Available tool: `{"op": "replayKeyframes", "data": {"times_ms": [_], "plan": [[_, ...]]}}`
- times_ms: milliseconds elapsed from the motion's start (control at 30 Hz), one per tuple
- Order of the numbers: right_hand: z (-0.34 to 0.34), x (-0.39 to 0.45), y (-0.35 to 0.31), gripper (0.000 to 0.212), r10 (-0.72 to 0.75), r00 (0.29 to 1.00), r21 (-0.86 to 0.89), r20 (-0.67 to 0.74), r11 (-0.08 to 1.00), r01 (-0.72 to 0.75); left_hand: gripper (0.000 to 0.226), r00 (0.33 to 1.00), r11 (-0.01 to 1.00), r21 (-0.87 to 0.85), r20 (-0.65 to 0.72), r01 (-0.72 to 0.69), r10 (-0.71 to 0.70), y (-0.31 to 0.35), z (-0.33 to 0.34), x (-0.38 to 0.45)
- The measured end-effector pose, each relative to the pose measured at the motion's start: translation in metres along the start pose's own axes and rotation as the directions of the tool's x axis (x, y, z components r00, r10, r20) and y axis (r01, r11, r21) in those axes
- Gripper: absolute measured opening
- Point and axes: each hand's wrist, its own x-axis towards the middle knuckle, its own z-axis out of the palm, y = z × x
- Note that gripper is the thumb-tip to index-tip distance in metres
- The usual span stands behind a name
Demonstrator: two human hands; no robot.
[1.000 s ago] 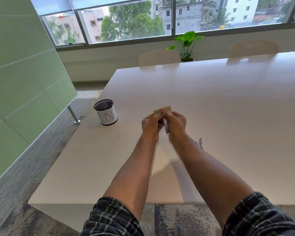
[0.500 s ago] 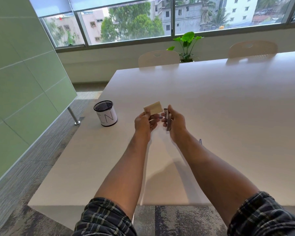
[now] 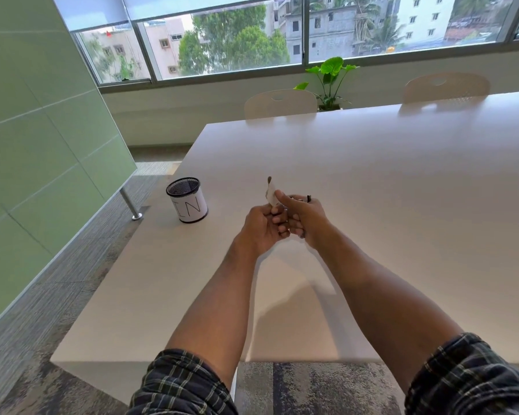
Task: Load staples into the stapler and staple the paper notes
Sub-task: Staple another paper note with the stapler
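Note:
A small stack of pale paper notes (image 3: 271,193) stands edge-on above my hands, over the white table (image 3: 387,181). My left hand (image 3: 262,227) is closed around its lower end. My right hand (image 3: 307,218) is pressed against the left one, with one fingertip touching the side of the notes. It is closed around the stapler (image 3: 309,198), of which only a dark tip above the knuckles and a dark bit under the palm show. Whether the stapler touches the notes is hidden by my fingers.
A black mesh cup (image 3: 188,202) with a white label stands on the table to the left of my hands. Two pale chairs (image 3: 279,103) face me across the table, with a green plant (image 3: 330,76) behind them. A green glass wall (image 3: 42,130) runs along the left.
One second ago my hands were together, then they drew apart with the notes facing me flat. Now they are joined again, and the notes have turned edge-on.

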Motion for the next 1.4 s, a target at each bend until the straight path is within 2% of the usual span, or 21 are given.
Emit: {"op": "replayKeyframes", "data": {"times_ms": [100, 200, 267, 333, 400, 500, 567, 600, 700, 767, 900, 1133, 1267, 1400], "plan": [[-0.005, -0.001, -0.004, 0.036, 0.040, 0.999, -0.076, 0.030, 0.996, -0.037, 0.030, 0.998, 0.998, 0.041, 0.047, 0.043, -0.045, -0.001, -0.006, -0.001], [-0.006, 0.000, -0.004, 0.028, 0.029, 0.999, -0.070, 0.027, 0.997, -0.027, 0.032, 0.994, 0.995, 0.070, 0.084, 0.066, -0.072, 0.000, -0.009, -0.001], [-0.006, 0.001, -0.003, 0.031, 0.014, 1.000, -0.047, 0.025, 0.999, -0.012, 0.029, 0.995, 0.992, 0.114, 0.077, 0.059, -0.068, 0.002, -0.007, -0.002], [-0.007, 0.003, -0.004, 0.032, 0.001, 1.000, -0.015, 0.008, 1.000, 0.000, 0.024, 1.000, 0.989, 0.148, 0.006, 0.008, -0.009, 0.004, -0.008, 0.000], [-0.008, 0.007, -0.006, 0.027, -0.003, 1.000, 0.013, -0.024, 1.000, 0.004, 0.028, 0.992, 0.990, 0.116, -0.089, -0.078, 0.088, 0.006, -0.010, 0.001], [-0.011, 0.010, -0.010, 0.022, 0.002, 0.997, 0.006, -0.073, 1.000, -0.001, 0.051, 0.976, 0.988, -0.008, -0.161, -0.153, 0.150, 0.009, -0.018, 0.003], [-0.013, 0.010, -0.009, 0.024, 0.008, 0.995, -0.010, -0.102, 1.000, -0.009, 0.061, 0.968, 0.985, -0.016, -0.186, -0.174, 0.168, 0.011, -0.023, 0.004], [-0.015, 0.010, -0.008, 0.026, 0.012, 0.993, -0.011, -0.114, 1.000, -0.013, 0.058, 0.961, 0.982, 0.006, -0.205, -0.187, 0.184, 0.012, -0.023, 0.004], [-0.016, 0.010, -0.004, 0.031, 0.021, 0.991, -0.016, -0.134, 1.000, -0.024, 0.021, 0.926, 0.958, 0.138, -0.254, -0.250, 0.279, 0.008, -0.022, 0.006], [-0.015, 0.009, -0.004, 0.028, 0.024, 0.991, -0.034, -0.128, 0.999, -0.029, 0.008, 0.912, 0.940, 0.207, -0.256, -0.272, 0.321, 0.005, -0.020, 0.008], [-0.014, 0.007, -0.002, 0.025, 0.035, 0.992, -0.049, -0.120, 0.998, -0.041, 0.006, 0.906, 0.929, 0.247, -0.259, -0.274, 0.336, 0.002, -0.019, 0.007], [-0.002, 0.006, -0.001, 0.036, 0.047, 0.990, -0.056, -0.131, 0.997, -0.055, 0.004, 0.876, 0.929, 0.194, -0.318, -0.314, 0.362, 0.007, -0.019, 0.005], [0.018, 0.010, -0.004, 0.017, 0.017, 0.990, -0.007, -0.142, 1.000, -0.018, 0.006, 0.846, 0.933, 0.087, -0.399, -0.349, 0.354, 0.015, -0.029, 0.001], [0.044, 0.015, -0.007, 0.009, -0.031, 0.995, -0.068, -0.099, 0.997, 0.025, 0.010, 0.794, 0.923, 0.051, -0.493, -0.381, 0.355, 0.025, -0.044, -0.004]]}}
